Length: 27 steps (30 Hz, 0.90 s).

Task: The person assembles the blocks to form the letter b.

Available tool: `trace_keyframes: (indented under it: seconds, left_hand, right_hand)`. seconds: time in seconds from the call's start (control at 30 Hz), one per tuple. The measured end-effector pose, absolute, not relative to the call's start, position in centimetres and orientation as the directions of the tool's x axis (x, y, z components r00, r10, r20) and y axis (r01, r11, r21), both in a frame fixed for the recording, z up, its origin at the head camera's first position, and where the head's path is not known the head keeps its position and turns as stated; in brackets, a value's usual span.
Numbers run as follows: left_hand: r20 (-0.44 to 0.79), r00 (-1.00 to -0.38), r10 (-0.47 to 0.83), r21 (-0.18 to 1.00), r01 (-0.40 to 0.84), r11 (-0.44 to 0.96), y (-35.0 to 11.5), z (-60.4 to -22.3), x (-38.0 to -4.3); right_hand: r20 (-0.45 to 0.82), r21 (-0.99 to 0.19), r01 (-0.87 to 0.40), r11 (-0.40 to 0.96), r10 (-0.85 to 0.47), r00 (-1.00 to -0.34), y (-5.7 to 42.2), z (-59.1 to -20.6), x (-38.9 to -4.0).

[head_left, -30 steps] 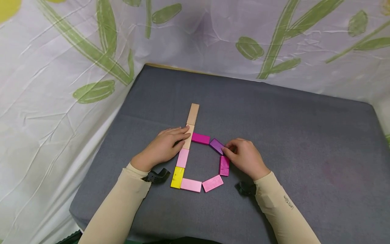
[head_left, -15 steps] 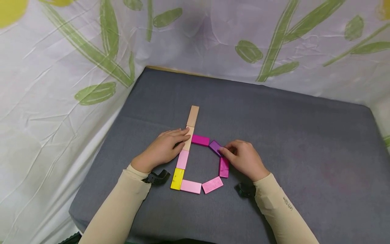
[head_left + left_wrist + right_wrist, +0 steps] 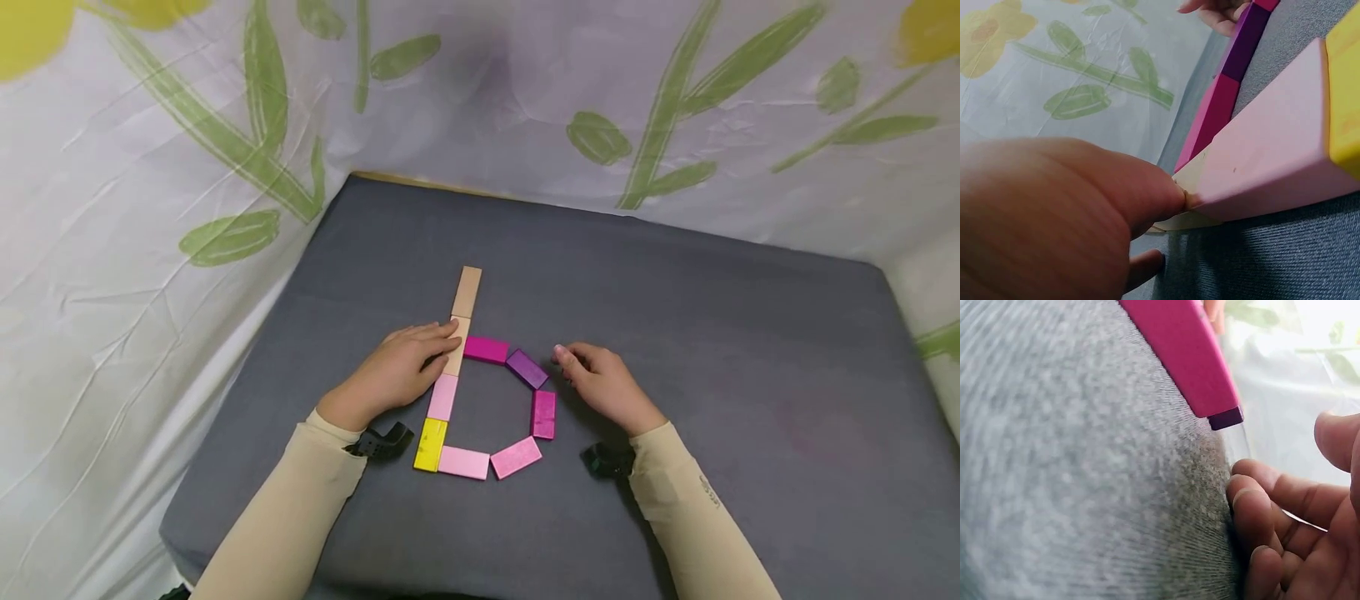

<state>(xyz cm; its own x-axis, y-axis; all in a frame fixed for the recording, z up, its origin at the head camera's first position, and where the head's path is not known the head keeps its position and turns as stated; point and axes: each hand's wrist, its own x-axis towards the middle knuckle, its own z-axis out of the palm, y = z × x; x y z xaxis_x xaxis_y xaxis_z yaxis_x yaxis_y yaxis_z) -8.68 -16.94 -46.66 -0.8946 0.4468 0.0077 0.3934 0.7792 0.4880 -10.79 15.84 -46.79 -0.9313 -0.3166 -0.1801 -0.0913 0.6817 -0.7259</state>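
Note:
Several wooden blocks form a "b" outline in the head view. A tan block (image 3: 467, 292) tops its stem, above a beige block (image 3: 455, 360), a light pink block (image 3: 442, 397) and a yellow block (image 3: 431, 444). Its loop comprises a magenta block (image 3: 486, 350), a purple block (image 3: 527, 368), another magenta block (image 3: 543, 415) and two pink blocks (image 3: 516, 457). My left hand (image 3: 397, 367) rests across the beige block, partly covering it. Just right of the purple block, my right hand (image 3: 607, 385) hovers with loosely bent fingers, apart from every block, holding nothing.
The blocks lie on a table with a dark grey cloth (image 3: 720, 358). White sheeting with green leaf prints (image 3: 480, 108) hangs behind and to the left. Each wrist carries a black camera mount (image 3: 606, 460).
My right hand has let go of the purple block and drawn back to the right. The purple block has turned slightly into line with its neighbours. My left hand stays put.

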Motion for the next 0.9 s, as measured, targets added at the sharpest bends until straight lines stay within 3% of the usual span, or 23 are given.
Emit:
trace_keyframes:
  seconds: [0.9]
  left_hand:
    - [-0.002,-0.895,0.446,0.486,0.389,0.783,-16.16,-46.57,-8.72]
  right_hand:
    - [-0.205,-0.750,-0.072,0.658,-0.334,-0.920,16.63,-46.65,-11.25]
